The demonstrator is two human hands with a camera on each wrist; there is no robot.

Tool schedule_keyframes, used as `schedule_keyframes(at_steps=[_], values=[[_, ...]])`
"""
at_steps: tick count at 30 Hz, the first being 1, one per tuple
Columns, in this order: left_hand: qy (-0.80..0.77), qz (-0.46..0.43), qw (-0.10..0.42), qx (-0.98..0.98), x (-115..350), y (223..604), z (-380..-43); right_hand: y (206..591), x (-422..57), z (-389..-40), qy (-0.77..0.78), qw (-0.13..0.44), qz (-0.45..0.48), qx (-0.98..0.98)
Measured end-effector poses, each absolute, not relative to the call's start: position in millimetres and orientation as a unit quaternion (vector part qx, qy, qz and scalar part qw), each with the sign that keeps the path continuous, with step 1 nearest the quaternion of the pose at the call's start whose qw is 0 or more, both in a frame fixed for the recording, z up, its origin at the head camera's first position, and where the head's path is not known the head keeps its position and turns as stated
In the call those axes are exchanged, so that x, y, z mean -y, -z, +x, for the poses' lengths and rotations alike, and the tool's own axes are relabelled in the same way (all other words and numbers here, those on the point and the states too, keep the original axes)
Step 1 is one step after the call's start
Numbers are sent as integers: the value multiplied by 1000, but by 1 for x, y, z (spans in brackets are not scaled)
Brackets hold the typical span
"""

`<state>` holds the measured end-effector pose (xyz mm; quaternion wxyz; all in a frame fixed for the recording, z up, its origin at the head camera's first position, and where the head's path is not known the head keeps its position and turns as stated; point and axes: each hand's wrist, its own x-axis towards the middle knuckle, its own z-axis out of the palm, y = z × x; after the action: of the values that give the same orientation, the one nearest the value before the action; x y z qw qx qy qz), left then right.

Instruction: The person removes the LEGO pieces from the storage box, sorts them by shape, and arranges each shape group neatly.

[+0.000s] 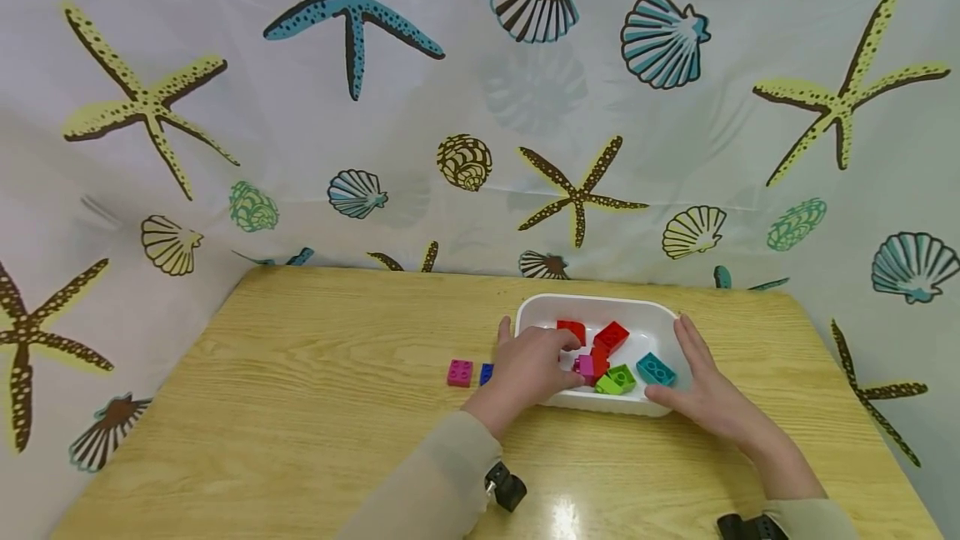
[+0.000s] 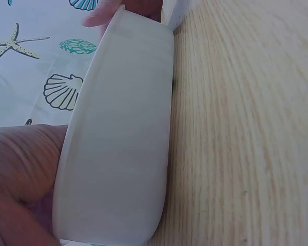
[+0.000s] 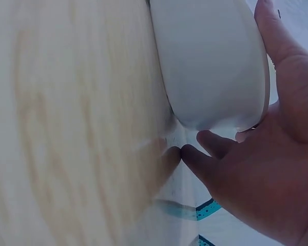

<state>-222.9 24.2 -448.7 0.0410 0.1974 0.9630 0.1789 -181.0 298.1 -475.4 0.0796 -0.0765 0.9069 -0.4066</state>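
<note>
A white plastic bin (image 1: pixel 600 404) stands on the table with toy building bricks inside. My left hand (image 1: pixel 528 363) reaches over its left side, thumb and index finger apart beside a pink brick (image 1: pixel 584 365); contact with that brick cannot be made out. The other left fingertips are mostly hidden. At the bin's right end my right hand (image 1: pixel 711 394) grips it, thumb at the near rim and fingers round the end. Red bricks (image 1: pixel 611 337), light green bricks (image 1: pixel 621 378) and a teal brick (image 1: pixel 656 369) lie in the bin. The left wrist view shows the bin's near wall (image 2: pixel 115 128).
Left of the bin, a magenta brick (image 1: pixel 460 372) lies on the wooden table (image 1: pixel 300 407). Beside it a blue brick (image 1: pixel 487 373) is partly covered by my left hand. A cloth (image 1: pixel 420 107) printed with shells and starfish hangs behind the table and at its sides.
</note>
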Motion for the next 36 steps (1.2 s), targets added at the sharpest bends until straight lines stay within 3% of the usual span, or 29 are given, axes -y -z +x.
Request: schedule_keyframes(at_steps=[17,36], values=[[-163,188,17,-968,-27,450,-221,477,-299,-182,412,73,-75,-905],[-146,155,30,-977,-34,454,-223,478,-298,-183,413,74,-76,-905]])
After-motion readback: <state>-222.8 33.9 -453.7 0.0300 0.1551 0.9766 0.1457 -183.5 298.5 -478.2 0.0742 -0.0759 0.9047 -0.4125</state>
